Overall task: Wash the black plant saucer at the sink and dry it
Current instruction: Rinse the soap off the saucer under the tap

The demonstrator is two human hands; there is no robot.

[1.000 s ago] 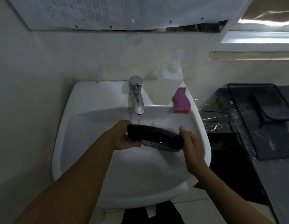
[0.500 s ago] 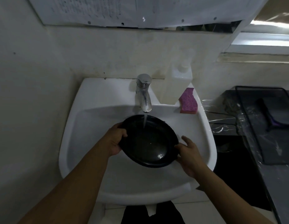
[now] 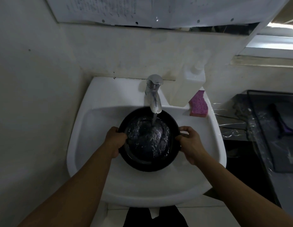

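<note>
- Black round plastic plant saucer (image 3: 142, 145) is held open side up over the middle of the white ceramic sink (image 3: 80, 145), directly under the spout.
- A thin stream of water (image 3: 154, 119) falls from the chrome tap (image 3: 153, 94) at the sink's far rim into the saucer's far half. Rippling water covers the saucer's floor.
- The left hand (image 3: 117, 140) grips the saucer's left rim, thumb over the inner edge and fingers curled beneath.
- The right hand (image 3: 190, 143) holds the right rim, with thumb and forefinger pinching the edge.
- A pink rectangular sponge (image 3: 198, 104) lies on the sink's far right ledge. It is just beside a pale translucent pump bottle (image 3: 188, 89) that stands to its left against the wall.
- Right of the sink, a black wire-mesh tray (image 3: 272, 167) sits on a dark counter. A dark object with a purple part lies in it, perhaps a brush; the light is too dim to tell.
- White printed paper sheets (image 3: 142, 9) hang on the far wall above the tap.
</note>
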